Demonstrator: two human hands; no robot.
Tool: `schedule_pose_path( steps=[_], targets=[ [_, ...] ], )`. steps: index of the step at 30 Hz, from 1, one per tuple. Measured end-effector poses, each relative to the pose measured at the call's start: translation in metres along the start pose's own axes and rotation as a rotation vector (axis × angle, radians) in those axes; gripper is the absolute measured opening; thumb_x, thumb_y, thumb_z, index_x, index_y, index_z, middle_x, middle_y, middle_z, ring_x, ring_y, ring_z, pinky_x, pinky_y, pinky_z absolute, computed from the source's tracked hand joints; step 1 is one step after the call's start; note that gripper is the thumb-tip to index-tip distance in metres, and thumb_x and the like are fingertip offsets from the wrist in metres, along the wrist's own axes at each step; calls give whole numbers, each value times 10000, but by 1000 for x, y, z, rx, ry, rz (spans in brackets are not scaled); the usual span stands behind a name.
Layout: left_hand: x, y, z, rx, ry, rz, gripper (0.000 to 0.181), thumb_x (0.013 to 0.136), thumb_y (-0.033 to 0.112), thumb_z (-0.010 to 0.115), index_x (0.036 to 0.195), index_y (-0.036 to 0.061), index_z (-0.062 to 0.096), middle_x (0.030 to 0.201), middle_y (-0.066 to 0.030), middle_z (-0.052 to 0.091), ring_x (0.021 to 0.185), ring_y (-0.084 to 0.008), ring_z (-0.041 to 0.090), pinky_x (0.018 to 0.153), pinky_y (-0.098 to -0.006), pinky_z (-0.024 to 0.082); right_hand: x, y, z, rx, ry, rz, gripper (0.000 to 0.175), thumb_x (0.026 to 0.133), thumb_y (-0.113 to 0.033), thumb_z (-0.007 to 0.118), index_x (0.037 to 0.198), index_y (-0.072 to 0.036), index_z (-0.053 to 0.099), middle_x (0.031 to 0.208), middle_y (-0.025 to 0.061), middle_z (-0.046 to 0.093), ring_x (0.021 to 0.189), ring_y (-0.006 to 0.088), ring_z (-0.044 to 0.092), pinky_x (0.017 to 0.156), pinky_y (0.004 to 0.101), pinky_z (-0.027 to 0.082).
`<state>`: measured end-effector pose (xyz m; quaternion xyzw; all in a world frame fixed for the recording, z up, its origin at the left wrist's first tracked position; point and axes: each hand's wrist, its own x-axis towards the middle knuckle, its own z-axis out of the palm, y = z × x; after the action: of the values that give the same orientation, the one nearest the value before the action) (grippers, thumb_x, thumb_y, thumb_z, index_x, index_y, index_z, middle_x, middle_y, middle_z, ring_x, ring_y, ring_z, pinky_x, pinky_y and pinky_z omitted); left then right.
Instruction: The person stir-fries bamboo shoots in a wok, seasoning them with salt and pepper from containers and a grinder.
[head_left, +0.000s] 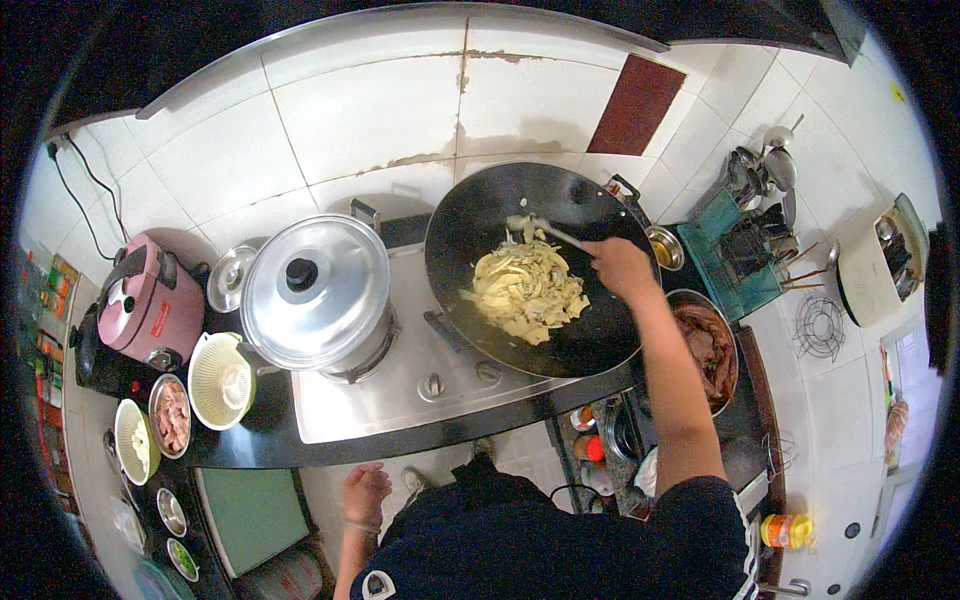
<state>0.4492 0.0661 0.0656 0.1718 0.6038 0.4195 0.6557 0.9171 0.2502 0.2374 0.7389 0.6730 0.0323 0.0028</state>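
Observation:
A large black wok stands on the right of the steel gas hob. Sliced pale yellow food, its kind unclear, is heaped in the wok. My right hand is over the wok's right side, closed around the handle of a metal spatula; the spatula's head is at the upper edge of the heap, partly hidden by food. My left hand hangs in front of the counter with its fingers loosely curled, touching nothing. A steel pot with a lid stands on the left of the hob.
Left are a pink rice cooker, a colander, a bowl of raw meat pieces and a bowl of chopped greens. Right are a bowl of dark meat, a small bowl of oil and a teal utensil rack.

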Motion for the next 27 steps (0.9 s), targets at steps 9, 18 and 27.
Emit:
schedule_pose_path(
  steps=[9,18,27],
  targets=[
    [4,-6,-2,-10,8,8,120,807,115,530,880,28,569,683,-59,558,560,-151,541,514,-258,457,-26,-20,55,49,-106,3,375,747,-41,538,1120,-77,517,816,190,563,751,340,575,696,395,477],
    [19,-10,-6,23,-27,6,118,810,145,528,857,49,577,678,-42,559,562,-131,526,521,-254,447,-140,-46,-80,919,224,241,380,870,-71,432,1250,-75,440,683,26,511,563,94,440,557,227,424],
    [19,4,9,61,-104,3,101,826,135,537,864,47,569,677,-41,560,577,-135,533,538,-258,454,-149,-45,-14,448,77,91,319,784,-41,536,1103,-23,542,902,245,584,832,352,589,718,343,470]
  ],
)
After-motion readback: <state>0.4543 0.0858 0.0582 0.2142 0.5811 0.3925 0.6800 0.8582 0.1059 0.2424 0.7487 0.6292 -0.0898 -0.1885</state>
